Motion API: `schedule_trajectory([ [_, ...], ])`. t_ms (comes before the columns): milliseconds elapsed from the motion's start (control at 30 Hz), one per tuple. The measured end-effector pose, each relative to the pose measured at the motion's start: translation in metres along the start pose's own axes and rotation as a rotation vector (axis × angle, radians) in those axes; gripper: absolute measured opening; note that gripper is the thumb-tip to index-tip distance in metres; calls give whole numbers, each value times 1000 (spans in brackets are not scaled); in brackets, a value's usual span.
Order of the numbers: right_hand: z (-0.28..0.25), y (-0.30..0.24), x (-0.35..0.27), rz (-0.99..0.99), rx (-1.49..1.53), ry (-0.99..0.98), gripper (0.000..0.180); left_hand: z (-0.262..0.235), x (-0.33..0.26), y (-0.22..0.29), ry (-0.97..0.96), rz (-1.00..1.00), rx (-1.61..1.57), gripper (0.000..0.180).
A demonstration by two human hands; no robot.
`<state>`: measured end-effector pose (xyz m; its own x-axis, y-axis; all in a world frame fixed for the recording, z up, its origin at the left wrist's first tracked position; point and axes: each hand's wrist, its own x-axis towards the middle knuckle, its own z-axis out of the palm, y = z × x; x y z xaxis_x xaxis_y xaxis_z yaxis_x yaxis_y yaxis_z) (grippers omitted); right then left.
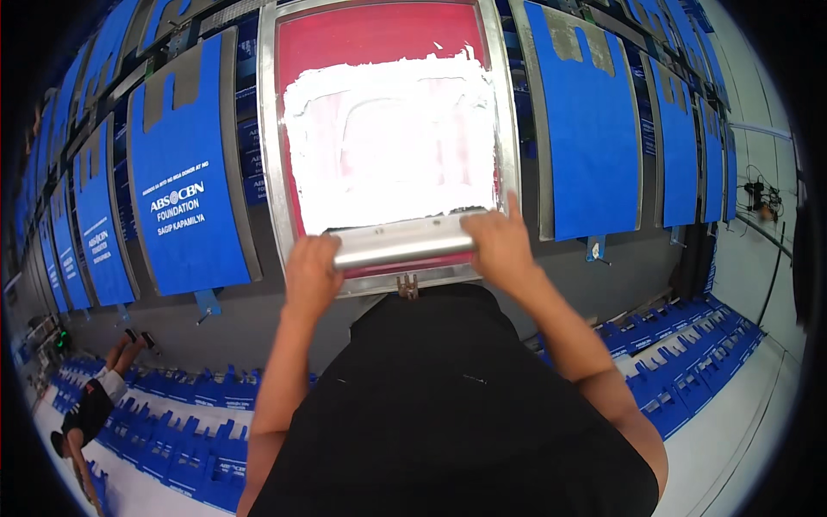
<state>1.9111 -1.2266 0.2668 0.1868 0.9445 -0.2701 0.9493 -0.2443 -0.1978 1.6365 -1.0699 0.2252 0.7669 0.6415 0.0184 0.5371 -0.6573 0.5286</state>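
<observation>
A metal-framed printing screen [269, 129] with pink mesh lies in front of me, its middle smeared with white ink [388, 138]. Across the screen's near edge sits a squeegee with a silver metal handle [401, 250]. My left hand [312, 274] grips the handle's left end. My right hand [498, 241] grips its right end, fingers wrapped over the top. Blue bags lie flat on boards on both sides: one with white print to the left [185, 189], a blank one to the right [590, 129].
More blue bags line the long table in both directions. Piles of blue bags [198, 439] cover the floor at left and at right [689, 362]. Another person [95, 405] bends over the floor at lower left. Cables hang at the far right.
</observation>
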Motion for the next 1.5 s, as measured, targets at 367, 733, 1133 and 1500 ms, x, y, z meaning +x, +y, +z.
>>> schedule_trajectory([
  [367, -57, 65, 208, -20, -135, 95, 37, -46, 209, -46, -50, -182, 98, 31],
  [733, 16, 11, 11, -5, 28, 78, 41, 16, 15, -11, 81, 65, 55, 44],
  [1133, -70, 26, 124, 37, -125, -37, 48, -47, 136, -35, -70, -87, 140, 37],
  [1500, -15, 46, 126, 42, -138, 39, 44, -13, 134, -39, -7, -96, 118, 33],
])
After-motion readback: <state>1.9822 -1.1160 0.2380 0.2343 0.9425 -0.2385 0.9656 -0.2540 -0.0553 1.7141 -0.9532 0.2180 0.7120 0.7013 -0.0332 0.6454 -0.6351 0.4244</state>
